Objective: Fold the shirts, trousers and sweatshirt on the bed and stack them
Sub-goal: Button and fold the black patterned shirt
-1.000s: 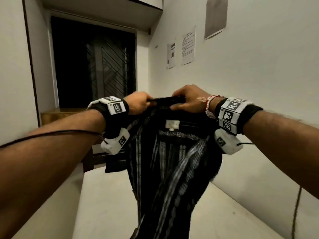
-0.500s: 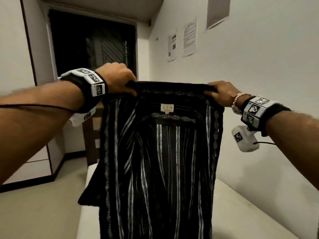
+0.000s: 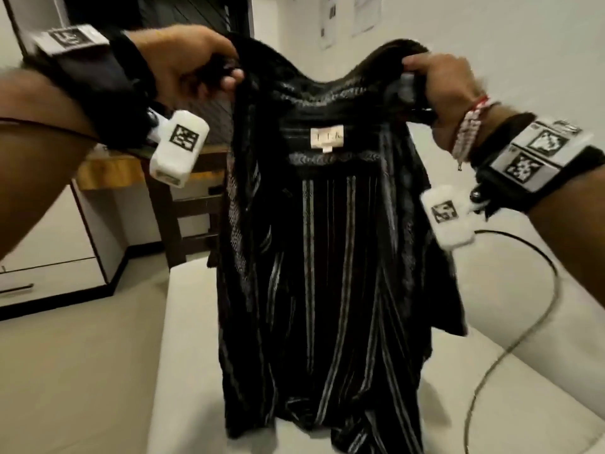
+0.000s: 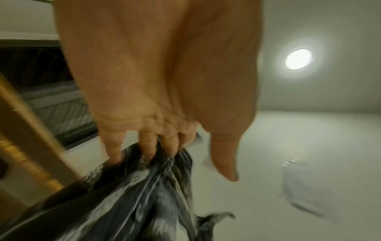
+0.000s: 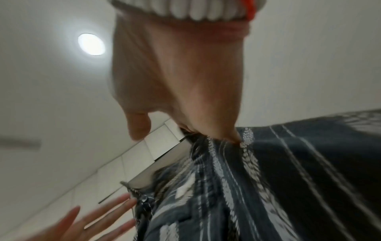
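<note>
A: How is the shirt (image 3: 327,257) expected to handle?

B: It is judged to be light, thin and limp. It hangs in soft vertical folds down the centre of the head view, and its top edge sags between the two grips. No stiffness is seen, so shape will be held only where it is gripped or laid flat. The weave may be slightly slippery; that cannot be confirmed.

A: Where is it best taken hold of?

B: At the two shoulder points, either side of the collar label (image 3: 326,137). That is where it is held now, so the body drops straight.

A: How are the fingers placed?

B: The left hand (image 3: 183,63), in the upper left of the frame, is curled over the left shoulder of the shirt. In the left wrist view the cloth is bunched beneath the four fingers (image 4: 152,146) while the thumb stands clear. The right hand (image 3: 442,90), upper right, is closed on the other shoulder; in the right wrist view the cloth is gathered under the palm, and one digit sticks out free.

A: And where does the shirt lie?

B: It is held up in the air over the bed (image 3: 190,355), with the hem reaching the pale surface in the lower centre. Whether the hem rests on it or just brushes it cannot be told.
</note>
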